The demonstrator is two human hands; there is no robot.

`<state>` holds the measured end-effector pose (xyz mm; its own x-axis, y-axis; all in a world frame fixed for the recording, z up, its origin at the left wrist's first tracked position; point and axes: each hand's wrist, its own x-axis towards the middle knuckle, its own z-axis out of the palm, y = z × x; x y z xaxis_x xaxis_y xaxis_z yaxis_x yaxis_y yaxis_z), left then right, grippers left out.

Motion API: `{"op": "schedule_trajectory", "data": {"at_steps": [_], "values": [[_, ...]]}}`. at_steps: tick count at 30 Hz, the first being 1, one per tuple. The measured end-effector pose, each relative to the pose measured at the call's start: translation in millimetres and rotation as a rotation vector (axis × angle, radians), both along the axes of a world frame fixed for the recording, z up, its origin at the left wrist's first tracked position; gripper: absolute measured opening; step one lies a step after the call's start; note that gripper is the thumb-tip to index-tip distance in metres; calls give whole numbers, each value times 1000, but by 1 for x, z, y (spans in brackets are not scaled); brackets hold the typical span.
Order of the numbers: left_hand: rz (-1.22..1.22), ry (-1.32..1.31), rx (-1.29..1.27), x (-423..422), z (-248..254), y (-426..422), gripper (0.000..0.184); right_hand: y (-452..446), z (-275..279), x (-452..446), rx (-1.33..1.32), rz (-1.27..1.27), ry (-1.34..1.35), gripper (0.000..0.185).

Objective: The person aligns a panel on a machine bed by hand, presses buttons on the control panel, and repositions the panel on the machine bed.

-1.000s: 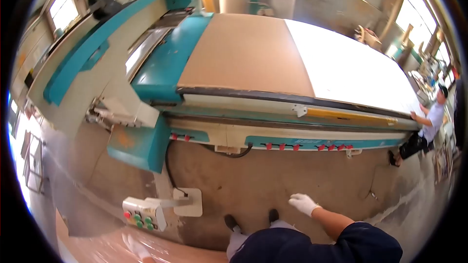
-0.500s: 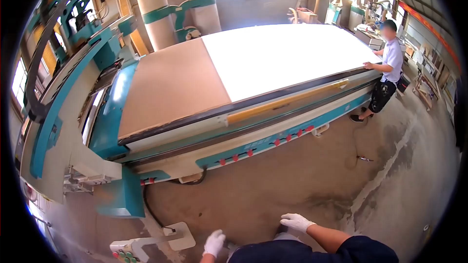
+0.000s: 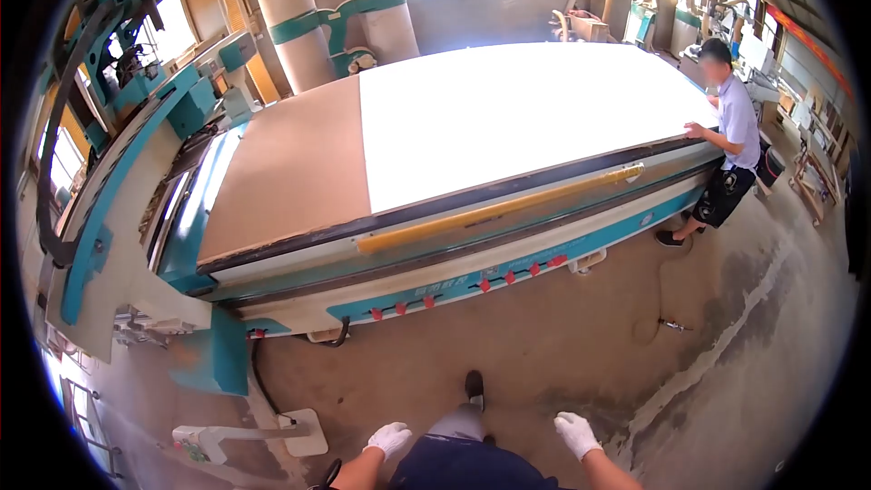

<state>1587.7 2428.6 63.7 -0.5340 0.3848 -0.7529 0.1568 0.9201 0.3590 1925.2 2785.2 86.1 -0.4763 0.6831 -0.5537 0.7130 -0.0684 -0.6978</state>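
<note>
My left hand, in a white glove, hangs low in front of my body with its fingers loosely bent and nothing in it. To the right, my right hand, gloved in white too, is held out over the floor, its fingers half curled and empty. Neither hand touches anything. Ahead stands a long machine bed with teal panels and red levers. On it lie a brown board and a large white sheet covering the bed's right part.
A co-worker stands at the bed's right end, a hand on the sheet's edge. The teal gantry rises at left. A control-box stand is near my left hand. A hose with a metal fitting lies on the floor.
My view has shifted right and closer to the machine. My hands have moved apart, and a foot shows stepping forward. The co-worker leans more over the sheet.
</note>
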Motion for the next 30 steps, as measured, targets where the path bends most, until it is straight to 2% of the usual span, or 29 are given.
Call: {"op": "schedule_trajectory", "data": {"at_steps": [1,3,4,5,7,9,12,14,16,20,23,27,30], "values": [[5,2,17,-6,-5,18,55,8,-5,-2,6,30,9,50],[5,0,50,-22,-15,55,55,26,19,-20,22,153,-47,53],[21,8,70,-30,-30,72,55,37,38,-34,35,218,-80,54],[40,14,90,-36,-47,89,55,52,33,-40,31,260,-64,57],[65,6,122,-57,-63,135,56,83,38,-56,32,248,-66,57],[79,-37,119,-68,-43,185,59,115,47,-69,37,247,-63,56],[-18,-47,199,-93,-57,248,60,183,38,-89,164,203,11,53],[10,-5,167,-105,-3,296,60,218,57,-109,125,66,8,51],[90,-21,227,-119,6,325,59,247,57,-119,-57,-73,26,54],[173,40,242,-125,25,367,59,297,47,-134,0,139,7,56],[298,94,183,-106,26,373,58,334,41,-149,-54,307,19,57],[475,170,35,-50,6,370,56,400,43,-161,-93,473,65,56],[602,148,-1,3,20,391,58,469,35,-161,-94,607,55,56]]}}
